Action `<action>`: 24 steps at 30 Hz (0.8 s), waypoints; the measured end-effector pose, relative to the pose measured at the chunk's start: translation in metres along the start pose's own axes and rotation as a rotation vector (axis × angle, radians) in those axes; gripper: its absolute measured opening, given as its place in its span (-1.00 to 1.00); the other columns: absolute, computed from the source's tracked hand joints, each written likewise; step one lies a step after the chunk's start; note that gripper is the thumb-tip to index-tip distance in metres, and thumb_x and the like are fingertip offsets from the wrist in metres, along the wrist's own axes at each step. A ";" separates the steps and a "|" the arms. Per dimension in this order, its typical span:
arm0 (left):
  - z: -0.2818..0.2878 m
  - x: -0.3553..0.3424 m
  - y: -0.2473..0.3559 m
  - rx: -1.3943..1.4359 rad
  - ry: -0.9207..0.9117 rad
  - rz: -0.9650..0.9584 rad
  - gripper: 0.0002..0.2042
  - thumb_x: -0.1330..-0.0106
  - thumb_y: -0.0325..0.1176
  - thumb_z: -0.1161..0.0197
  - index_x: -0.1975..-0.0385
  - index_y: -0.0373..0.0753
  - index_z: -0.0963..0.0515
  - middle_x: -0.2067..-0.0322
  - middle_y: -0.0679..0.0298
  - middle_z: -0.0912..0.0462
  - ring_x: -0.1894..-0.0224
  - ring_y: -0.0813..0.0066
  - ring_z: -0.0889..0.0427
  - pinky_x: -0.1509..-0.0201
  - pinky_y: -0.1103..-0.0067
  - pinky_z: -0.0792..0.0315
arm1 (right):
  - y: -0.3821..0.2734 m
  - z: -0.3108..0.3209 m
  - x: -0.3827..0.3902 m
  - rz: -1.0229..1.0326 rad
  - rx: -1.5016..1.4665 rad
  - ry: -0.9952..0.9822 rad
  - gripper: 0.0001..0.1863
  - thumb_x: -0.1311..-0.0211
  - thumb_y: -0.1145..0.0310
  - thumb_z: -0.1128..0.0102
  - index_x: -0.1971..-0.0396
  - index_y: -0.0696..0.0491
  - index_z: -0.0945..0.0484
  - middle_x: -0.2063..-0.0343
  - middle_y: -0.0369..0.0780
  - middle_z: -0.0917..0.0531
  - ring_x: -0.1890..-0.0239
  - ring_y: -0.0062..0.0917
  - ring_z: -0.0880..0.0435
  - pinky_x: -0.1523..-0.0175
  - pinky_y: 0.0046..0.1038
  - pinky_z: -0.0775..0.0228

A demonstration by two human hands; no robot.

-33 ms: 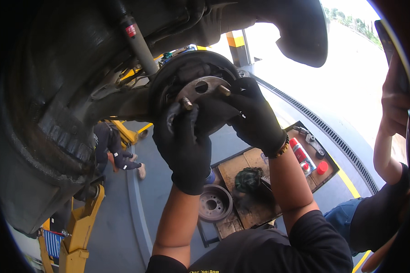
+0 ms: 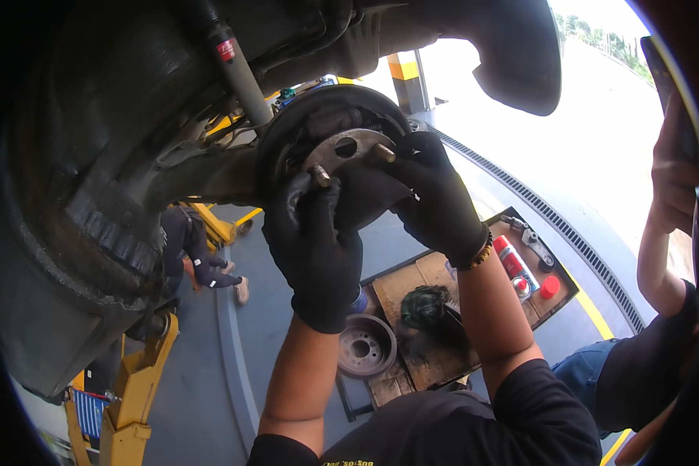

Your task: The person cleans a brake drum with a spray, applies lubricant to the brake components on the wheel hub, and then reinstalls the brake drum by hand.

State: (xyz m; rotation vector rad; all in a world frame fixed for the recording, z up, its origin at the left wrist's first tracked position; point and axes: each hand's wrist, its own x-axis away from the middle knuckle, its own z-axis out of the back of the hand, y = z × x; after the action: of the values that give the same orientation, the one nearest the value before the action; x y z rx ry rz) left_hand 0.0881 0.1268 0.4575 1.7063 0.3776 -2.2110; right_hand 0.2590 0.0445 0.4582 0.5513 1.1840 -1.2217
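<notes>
Both my hands wear black gloves and are raised in front of a drum brake assembly (image 2: 287,132) under the vehicle. Its round metal hub flange (image 2: 330,151) is bare, with two studs pointing toward me. My left hand (image 2: 314,260) is closed beside the left stud (image 2: 321,176). Close to the right stud (image 2: 384,153), my right hand (image 2: 443,206) has its fingers pinched. Between them spans a dark sheet-like piece (image 2: 371,190), gripped at either side, covering the lower hub. Its material is unclear, and my fingertips are partly hidden.
Below stands a tray table (image 2: 431,272) bearing a brake drum (image 2: 365,349), dark green cloth (image 2: 423,307), red-and-white spray can (image 2: 515,266) and red cap (image 2: 550,286). A person (image 2: 660,311) stands close at right; another (image 2: 198,248) crouches left. A yellow lift arm (image 2: 136,396) is lower left.
</notes>
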 end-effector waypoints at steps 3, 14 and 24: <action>0.016 0.003 -0.001 -0.012 -0.120 -0.023 -0.70 -0.36 -0.36 -0.39 -0.03 -0.33 -0.63 -0.05 -0.02 -0.59 -0.10 -0.05 -0.61 -0.20 0.26 -0.49 | 0.006 -0.005 -0.001 0.007 0.089 0.052 -0.43 -0.02 0.61 -0.36 -0.12 -0.02 -0.63 -0.07 -0.09 -0.63 -0.21 -0.13 -0.53 -0.18 -0.19 -0.53; 0.006 -0.006 -0.009 -0.022 0.019 -0.033 -0.73 -0.39 -0.31 -0.39 0.00 -0.28 -0.65 0.04 0.00 -0.58 -0.06 0.00 -0.62 -0.13 0.28 -0.51 | -0.002 -0.006 -0.002 -0.050 0.104 0.015 -0.49 0.00 0.54 -0.43 -0.05 0.01 -0.66 0.05 -0.10 -0.67 -0.04 -0.12 -0.63 -0.11 -0.22 -0.55; 0.015 -0.009 0.003 -0.134 -0.110 -0.043 -0.68 -0.44 -0.30 -0.34 -0.10 -0.32 -0.64 0.01 -0.06 -0.56 -0.04 -0.05 -0.62 -0.10 0.27 -0.51 | -0.007 -0.001 -0.002 -0.055 0.142 0.018 -0.58 0.00 0.56 -0.45 0.05 0.10 -0.72 -0.03 -0.09 -0.58 -0.01 -0.20 -0.65 -0.08 -0.32 -0.56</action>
State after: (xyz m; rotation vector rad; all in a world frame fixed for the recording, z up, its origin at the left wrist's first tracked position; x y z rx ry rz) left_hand 0.0780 0.1184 0.4700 1.5142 0.5272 -2.2435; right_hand 0.2524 0.0442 0.4612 0.6398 1.1399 -1.3571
